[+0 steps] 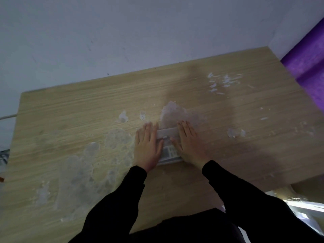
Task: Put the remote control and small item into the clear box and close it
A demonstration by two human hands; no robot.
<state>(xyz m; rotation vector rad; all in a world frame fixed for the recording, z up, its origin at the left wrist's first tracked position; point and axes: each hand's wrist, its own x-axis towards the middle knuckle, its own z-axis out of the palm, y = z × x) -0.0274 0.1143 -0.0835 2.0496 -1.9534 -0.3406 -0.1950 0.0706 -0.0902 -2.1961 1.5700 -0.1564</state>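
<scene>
The clear box [168, 146] lies on the table [70, 120], near its middle, between the left hand [147, 148] and right hand [190, 146], the wall [122, 32] behind.

You wore long black sleeves, the left sleeve [112, 195] and the right sleeve [245, 193] both plain and unmarked, each ending in a snug cuff at the wrist. Beyond the cuffs your left hand [147, 146] and right hand [190, 143] were bare, without gloves. Below the sleeves, your black top [184, 227] showed as dark, plain fabric.
</scene>
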